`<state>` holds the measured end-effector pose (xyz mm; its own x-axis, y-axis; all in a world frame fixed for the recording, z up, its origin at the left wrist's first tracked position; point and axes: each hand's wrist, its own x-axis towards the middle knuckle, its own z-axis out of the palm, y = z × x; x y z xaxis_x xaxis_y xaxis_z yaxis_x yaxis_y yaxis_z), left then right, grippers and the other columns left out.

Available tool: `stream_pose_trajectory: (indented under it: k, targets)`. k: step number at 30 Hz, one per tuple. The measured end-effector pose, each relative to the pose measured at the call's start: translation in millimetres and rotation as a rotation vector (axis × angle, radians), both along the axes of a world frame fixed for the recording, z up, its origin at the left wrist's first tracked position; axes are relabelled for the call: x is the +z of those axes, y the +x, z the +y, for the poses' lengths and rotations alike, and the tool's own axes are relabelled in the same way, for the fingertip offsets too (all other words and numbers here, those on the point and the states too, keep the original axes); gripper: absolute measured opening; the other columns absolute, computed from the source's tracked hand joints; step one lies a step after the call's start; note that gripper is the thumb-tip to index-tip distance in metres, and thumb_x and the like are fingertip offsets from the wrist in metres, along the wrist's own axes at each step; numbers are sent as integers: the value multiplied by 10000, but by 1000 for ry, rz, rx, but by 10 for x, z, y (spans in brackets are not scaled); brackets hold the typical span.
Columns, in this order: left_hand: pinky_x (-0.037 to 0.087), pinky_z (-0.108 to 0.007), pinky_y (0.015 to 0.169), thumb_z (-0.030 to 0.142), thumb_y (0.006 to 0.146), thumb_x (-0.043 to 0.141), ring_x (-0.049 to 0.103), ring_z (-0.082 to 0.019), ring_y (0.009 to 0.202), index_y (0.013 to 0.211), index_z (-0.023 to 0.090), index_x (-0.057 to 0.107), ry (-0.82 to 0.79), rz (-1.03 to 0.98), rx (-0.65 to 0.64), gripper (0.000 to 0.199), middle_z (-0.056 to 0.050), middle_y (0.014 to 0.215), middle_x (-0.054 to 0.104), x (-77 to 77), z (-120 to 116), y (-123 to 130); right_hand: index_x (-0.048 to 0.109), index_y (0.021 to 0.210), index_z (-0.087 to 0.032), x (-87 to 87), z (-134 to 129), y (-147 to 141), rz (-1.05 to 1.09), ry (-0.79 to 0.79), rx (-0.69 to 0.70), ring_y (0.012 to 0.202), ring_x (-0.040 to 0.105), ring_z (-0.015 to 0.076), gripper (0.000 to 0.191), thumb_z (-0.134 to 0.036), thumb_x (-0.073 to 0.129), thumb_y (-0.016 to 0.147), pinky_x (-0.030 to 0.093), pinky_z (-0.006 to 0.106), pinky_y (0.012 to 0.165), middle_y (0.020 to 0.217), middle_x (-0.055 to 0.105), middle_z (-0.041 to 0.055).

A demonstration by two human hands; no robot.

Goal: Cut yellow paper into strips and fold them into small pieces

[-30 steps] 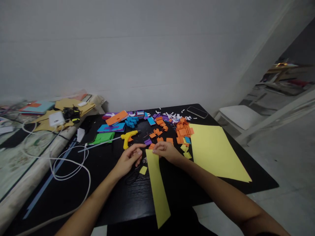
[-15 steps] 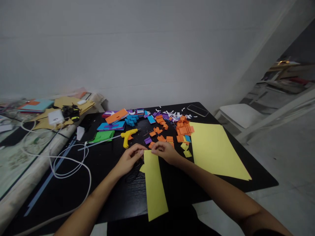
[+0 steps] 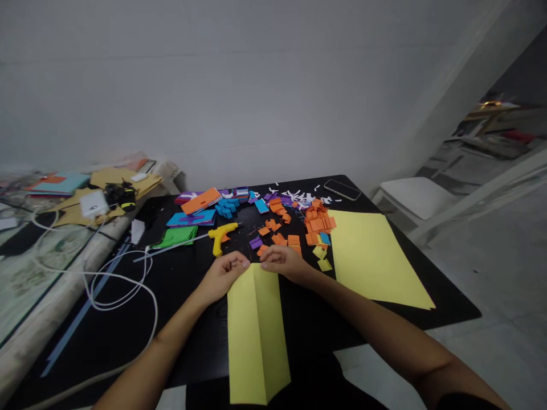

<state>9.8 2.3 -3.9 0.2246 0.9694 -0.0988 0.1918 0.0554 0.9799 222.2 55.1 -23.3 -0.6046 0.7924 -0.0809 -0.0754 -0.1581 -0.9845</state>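
Between my hands is a yellow sheet of paper [image 3: 245, 336] with a lengthwise crease, its two halves spread apart. The lower end reaches past the table's front edge. My left hand [image 3: 224, 273] pinches the top left corner, thumb on the paper. My right hand [image 3: 284, 263] has its fingers closed on the top right corner. Just beyond my hands lie small folded orange paper pieces [image 3: 294, 241] and a purple piece [image 3: 255, 243]. A yellow glue gun [image 3: 221, 238] rests beyond my left hand.
Larger yellow sheets [image 3: 380, 256] lie on the right of the black table [image 3: 316, 319]. A phone [image 3: 342, 189] is at the back, near white scraps. Green paper [image 3: 175, 237] and blue paper [image 3: 192, 218] sit left. A white cable [image 3: 149, 290] loops at left; a white chair [image 3: 410, 196] stands right.
The yellow sheet was a narrow folded strip; now it is opened out, its left half spread to the left. Both hands stay at its top edge.
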Motion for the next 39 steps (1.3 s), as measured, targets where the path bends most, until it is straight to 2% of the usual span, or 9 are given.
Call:
stream_pose_trajectory:
  k: [5, 9, 20, 29, 39]
  targets:
    - [310, -196, 508, 497, 850, 635, 406, -89, 530, 814, 150, 639, 52, 50, -16, 349, 42, 605, 494, -17, 4, 10, 727, 825, -145, -55, -9, -18, -61, 61, 18, 710, 651, 160, 363, -464, 810, 672, 469, 273, 674, 775, 712, 35]
    - [333, -202, 534, 462, 863, 631, 452, -100, 568, 856, 147, 661, 38, 73, -59, 316, 23, 652, 547, -22, 0, 0, 744, 788, -140, -89, -15, -21, -139, 128, 3, 697, 639, 168, 340, -464, 783, 694, 462, 269, 637, 755, 714, 45]
    - [342, -204, 531, 465, 861, 619, 460, -101, 562, 835, 139, 651, -4, 118, -99, 329, 18, 646, 559, 4, -10, 42, 718, 790, -128, -104, -33, -51, -122, 75, 43, 649, 607, 146, 373, -475, 784, 673, 428, 257, 609, 709, 683, 33]
    - [368, -205, 560, 447, 863, 600, 484, -110, 614, 795, 140, 654, 103, 164, -29, 320, 6, 684, 576, -14, -32, 90, 706, 744, -133, -62, -70, -71, -98, 39, -6, 613, 590, 133, 293, -413, 772, 686, 415, 247, 588, 684, 679, 24]
    - [364, -205, 514, 463, 820, 626, 487, -116, 566, 761, 152, 662, 102, 128, 80, 318, 8, 636, 579, -39, -35, 155, 703, 716, -149, -32, -125, -102, -93, 57, -103, 653, 632, 164, 241, -385, 750, 698, 449, 266, 617, 710, 706, 40]
